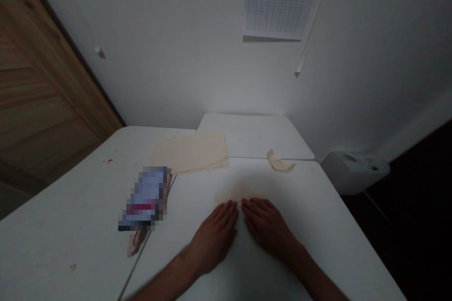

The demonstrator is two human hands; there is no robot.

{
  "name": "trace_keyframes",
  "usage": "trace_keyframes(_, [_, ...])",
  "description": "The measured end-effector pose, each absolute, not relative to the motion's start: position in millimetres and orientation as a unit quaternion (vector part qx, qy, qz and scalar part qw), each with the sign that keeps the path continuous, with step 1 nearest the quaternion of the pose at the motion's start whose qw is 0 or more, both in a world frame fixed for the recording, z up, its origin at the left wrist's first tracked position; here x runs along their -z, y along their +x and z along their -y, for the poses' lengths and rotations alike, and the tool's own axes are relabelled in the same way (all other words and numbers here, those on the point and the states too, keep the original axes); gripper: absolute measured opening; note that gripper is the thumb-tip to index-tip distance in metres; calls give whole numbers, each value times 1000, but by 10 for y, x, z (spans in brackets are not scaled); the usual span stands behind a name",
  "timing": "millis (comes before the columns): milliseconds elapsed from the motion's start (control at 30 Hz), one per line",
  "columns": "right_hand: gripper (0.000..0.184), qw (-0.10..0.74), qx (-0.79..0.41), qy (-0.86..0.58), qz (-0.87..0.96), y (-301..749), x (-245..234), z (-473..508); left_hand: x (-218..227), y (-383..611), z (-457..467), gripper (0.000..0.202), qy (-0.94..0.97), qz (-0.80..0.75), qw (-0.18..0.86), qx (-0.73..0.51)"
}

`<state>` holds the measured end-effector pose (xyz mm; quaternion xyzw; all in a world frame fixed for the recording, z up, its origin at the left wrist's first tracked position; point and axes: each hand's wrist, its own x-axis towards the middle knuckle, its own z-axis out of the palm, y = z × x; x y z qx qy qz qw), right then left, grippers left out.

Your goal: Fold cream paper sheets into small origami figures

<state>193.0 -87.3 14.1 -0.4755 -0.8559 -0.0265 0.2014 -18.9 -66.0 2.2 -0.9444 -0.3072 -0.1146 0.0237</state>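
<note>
The table (318, 207) is white, with a faint yellowish stain in front of the hands and small red spots (110, 161) near its left edge. The folded cloth (190, 152) and the small scrap (279, 162) are pale cream. The door (38, 89) is brown wood, and the wall sheet (277, 4) has a grey grid on white.

Left hand (214, 235) and right hand (265, 226) flat on white table (318, 216), fingertips near touching. Cream cloth stack (190, 151) at 11 o'clock; crumpled scrap (278, 162) at 1.

Bare table (318, 207) ahead; folded cloths (190, 152) far left
</note>
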Motion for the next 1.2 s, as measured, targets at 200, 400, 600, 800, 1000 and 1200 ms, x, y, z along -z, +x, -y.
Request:
trace_keyframes(200, [33,205,24,-475,856,1923,-151,871,-65,-160,692,49,-944,311,14,113])
trace_keyframes(400, [33,207,27,-478,853,1930,-119,866,-116,-157,717,50,-942,317,13,107])
trace_keyframes(600, [32,203,14,-483,852,1927,-122,866,-81,-150,770,50,-937,331,19,108])
trace_keyframes(800, [32,205,23,-483,851,1928,-148,869,-94,-168,832,48,-929,348,20,119])
trace_keyframes(1000, [31,202,24,-484,851,1935,-136,872,-91,-219,890,53,-914,381,29,133])
trace_keyframes(1200, [32,199,25,-486,851,1945,-137,875,-52,-344,892,57,-900,408,45,145])
